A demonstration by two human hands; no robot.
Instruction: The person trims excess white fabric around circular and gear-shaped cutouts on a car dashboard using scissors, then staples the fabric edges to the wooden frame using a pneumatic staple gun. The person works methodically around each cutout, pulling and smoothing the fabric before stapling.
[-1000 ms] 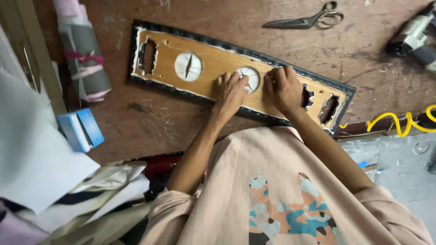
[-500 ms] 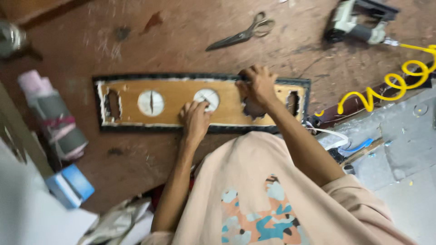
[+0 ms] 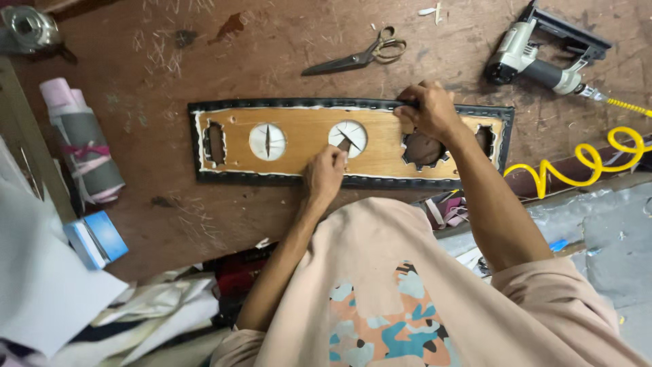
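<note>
A long wooden panel [image 3: 309,146] wrapped in black material at its edges lies flat on the brown workbench. It has slots at both ends, two round holes covered with slit white material [image 3: 267,141], and an open round hole with cut black flaps [image 3: 422,151]. My left hand [image 3: 324,175] rests on the panel's near side, its fingertips pinching a flap at the second round hole [image 3: 354,130]. My right hand [image 3: 429,109] grips the panel's far edge just above the open hole.
Scissors [image 3: 360,57] lie beyond the panel. A pneumatic staple gun [image 3: 540,58] with a coiled yellow hose [image 3: 577,170] sits at the far right. Rolled material [image 3: 81,139], a blue box [image 3: 95,239] and fabric scraps lie at the left and near side.
My right hand left the second round hole and took hold of the panel's far edge. My left hand shifted to the hole's lower rim. The view swung, so the panel now lies level.
</note>
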